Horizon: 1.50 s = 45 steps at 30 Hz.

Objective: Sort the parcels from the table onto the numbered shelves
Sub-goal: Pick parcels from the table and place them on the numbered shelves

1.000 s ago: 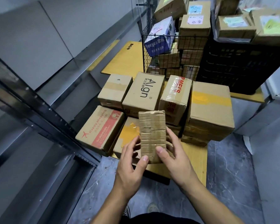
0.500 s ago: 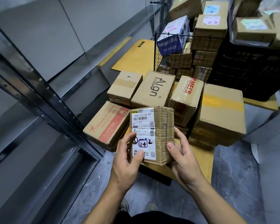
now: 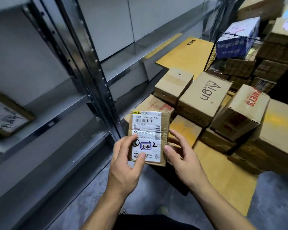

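Presently, the small brown cardboard parcel with the white shipping label (image 3: pixel 148 138) is off the yellow wooden table (image 3: pixel 223 176). It is held upright in the air between the table's near corner and the grey metal shelving (image 3: pixel 96 70), with the label facing me.

My left hand (image 3: pixel 125 165) grips its left edge, thumb pressed flat on the lower label. My right hand (image 3: pixel 181 156) is loosely spread. Its thumb touches the right edge, and I cannot tell whether its fingers bear on the box.

Risks noted:
- The load appears to rest on one hand, so a slip could drop it to the grey stone floor (image 3: pixel 93 196).
- A left fingertip (image 3: pixel 130 140) covers part of the circled handwritten mark (image 3: pixel 136 143). Misreading it would send the parcel to the wrong shelf.
- The creased cardboard may buckle under a harder squeeze.
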### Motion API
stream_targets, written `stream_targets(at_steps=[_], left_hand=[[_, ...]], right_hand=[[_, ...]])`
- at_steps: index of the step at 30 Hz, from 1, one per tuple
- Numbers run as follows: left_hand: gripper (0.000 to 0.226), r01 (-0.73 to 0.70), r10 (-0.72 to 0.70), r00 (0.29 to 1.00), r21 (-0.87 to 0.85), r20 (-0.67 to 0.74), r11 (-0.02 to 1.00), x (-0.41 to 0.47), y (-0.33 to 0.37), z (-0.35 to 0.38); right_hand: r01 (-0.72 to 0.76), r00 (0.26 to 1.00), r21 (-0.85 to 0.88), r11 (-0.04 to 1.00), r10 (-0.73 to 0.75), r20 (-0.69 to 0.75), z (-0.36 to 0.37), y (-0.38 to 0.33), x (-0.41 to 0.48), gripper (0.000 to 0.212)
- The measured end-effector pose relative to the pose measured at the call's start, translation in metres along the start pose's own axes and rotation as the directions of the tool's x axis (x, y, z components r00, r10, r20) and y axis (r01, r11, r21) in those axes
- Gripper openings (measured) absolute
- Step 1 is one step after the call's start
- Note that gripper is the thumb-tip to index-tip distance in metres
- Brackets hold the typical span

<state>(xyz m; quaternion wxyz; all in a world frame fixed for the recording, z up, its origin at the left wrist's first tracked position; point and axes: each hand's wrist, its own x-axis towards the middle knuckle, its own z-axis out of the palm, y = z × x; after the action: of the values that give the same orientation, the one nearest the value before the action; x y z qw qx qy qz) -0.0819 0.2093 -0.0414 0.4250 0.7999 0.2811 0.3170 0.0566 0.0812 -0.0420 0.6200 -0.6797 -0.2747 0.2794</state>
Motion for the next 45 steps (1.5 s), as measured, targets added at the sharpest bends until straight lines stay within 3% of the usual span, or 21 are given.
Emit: stream_targets(at_steps=[12, 20, 25, 28, 36, 45], left_hand=[[0.054, 0.103, -0.087, 0.988, 0.126, -0.129, 0.987, 0.011, -0.067, -0.123], [0.05, 0.164, -0.119, 0.974, 0.233, -0.195, 0.958, 0.028, -0.105, -0.197], [0.052, 0.107, -0.026, 0.989, 0.588, -0.145, 0.802, 0.042, -0.121, -0.24], [0.051, 0.065, 0.008, 0.995, 0.714, -0.099, 0.697, 0.055, -0.127, -0.256], [0.048, 0.091, -0.02, 0.995, 0.853, -0.094, 0.514, 0.098, -0.155, -0.273], [0.05, 0.186, -0.086, 0.983, 0.892, -0.165, 0.412, 0.15, -0.171, -0.279]], right_hand=[[-0.006, 0.989, 0.003, 1.0, 0.005, 0.146, 0.154, -0.012, 0.043, 0.068], [0.041, 0.983, -0.053, 0.998, -0.031, 0.183, 0.233, -0.015, 0.089, 0.064], [0.128, 0.964, -0.08, 0.989, -0.105, 0.245, 0.27, -0.028, 0.135, 0.066], [0.162, 0.952, -0.08, 0.983, -0.135, 0.273, 0.291, -0.035, 0.17, 0.063], [0.287, 0.905, -0.126, 0.949, -0.226, 0.36, 0.343, -0.043, 0.267, 0.064], [0.3, 0.852, -0.22, 0.928, -0.157, 0.499, 0.385, -0.035, 0.348, 0.067]])
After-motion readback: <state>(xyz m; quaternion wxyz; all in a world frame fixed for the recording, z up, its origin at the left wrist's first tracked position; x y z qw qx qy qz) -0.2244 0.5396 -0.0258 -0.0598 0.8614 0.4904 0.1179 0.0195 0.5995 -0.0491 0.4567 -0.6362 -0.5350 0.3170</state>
